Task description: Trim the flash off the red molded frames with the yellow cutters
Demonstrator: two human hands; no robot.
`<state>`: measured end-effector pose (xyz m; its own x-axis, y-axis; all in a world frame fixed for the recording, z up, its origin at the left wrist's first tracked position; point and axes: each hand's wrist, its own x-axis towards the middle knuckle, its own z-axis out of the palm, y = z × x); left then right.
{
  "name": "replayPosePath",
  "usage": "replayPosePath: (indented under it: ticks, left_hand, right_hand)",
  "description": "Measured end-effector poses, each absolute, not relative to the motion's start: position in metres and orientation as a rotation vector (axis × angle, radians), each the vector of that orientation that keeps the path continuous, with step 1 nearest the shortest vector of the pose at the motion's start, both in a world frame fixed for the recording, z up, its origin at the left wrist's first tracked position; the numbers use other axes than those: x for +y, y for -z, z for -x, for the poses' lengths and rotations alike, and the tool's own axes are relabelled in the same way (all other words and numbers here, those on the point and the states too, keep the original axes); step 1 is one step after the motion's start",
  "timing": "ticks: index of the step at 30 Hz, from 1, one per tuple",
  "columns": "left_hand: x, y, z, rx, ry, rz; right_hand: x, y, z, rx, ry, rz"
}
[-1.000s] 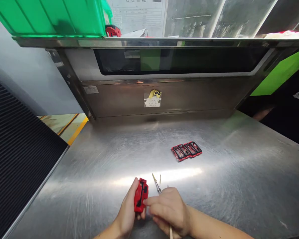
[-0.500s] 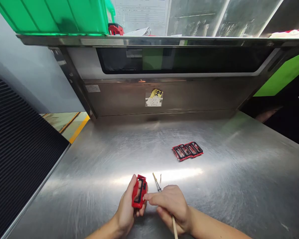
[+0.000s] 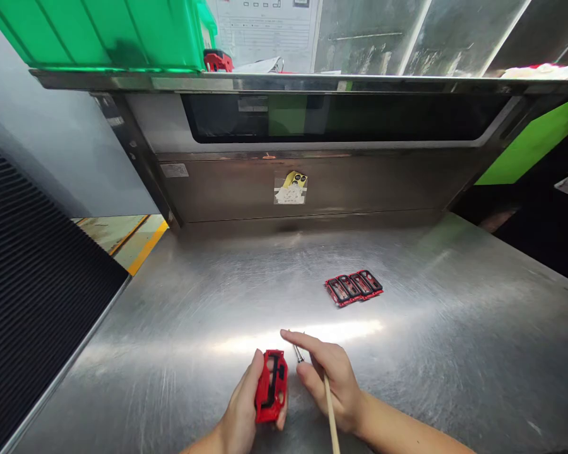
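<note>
My left hand [image 3: 239,403] is closed around a small red plastic frame [image 3: 263,397] with a black strip inset round its opening. My thumb lies along its left edge and fingers show behind it. To its right, my right hand [image 3: 334,378] has its index finger stretched out, apart from the frame. A thin pale wooden stick [image 3: 332,416] runs through the grip of this hand; its far end cannot be made out. Just beyond the thumb is a slim tool with a metal section [image 3: 298,355], partly hidden by the hand.
Several red and black frames [image 3: 354,288] lie side by side on the metal table [image 3: 208,271]. A green bin [image 3: 99,34] and a red part [image 3: 218,61] rest on the shelf above. At the left stands a black ribbed surface [image 3: 38,271].
My right index finger has left the red frame and now points forward, farther from it. My left hand has shifted slightly right and toward me, turning the frame more upright in view.
</note>
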<state>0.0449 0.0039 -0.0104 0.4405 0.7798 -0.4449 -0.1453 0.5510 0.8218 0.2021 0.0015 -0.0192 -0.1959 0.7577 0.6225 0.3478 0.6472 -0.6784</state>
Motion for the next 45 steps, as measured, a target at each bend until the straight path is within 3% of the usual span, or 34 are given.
replayPosePath:
  ticks: [4, 9, 22, 45]
  left_hand:
    - [0.002, 0.012, -0.043, 0.83, -0.63, -0.821]
    - [0.006, 0.028, -0.04, 0.711, -0.547, -0.814]
    - [0.007, 0.017, -0.042, 0.483, -0.531, -0.681]
    - [0.005, 0.02, -0.042, 0.488, -0.554, -0.608]
  right_hand:
    - [0.004, 0.017, -0.2, -1.736, -0.843, 0.921]
    - [0.006, 0.007, -0.197, -1.699, -1.033, 0.757]
    - [0.007, 0.009, -0.198, -1.624, -1.14, 0.812]
    - [0.007, 0.013, -0.197, -1.676, -1.003, 0.879]
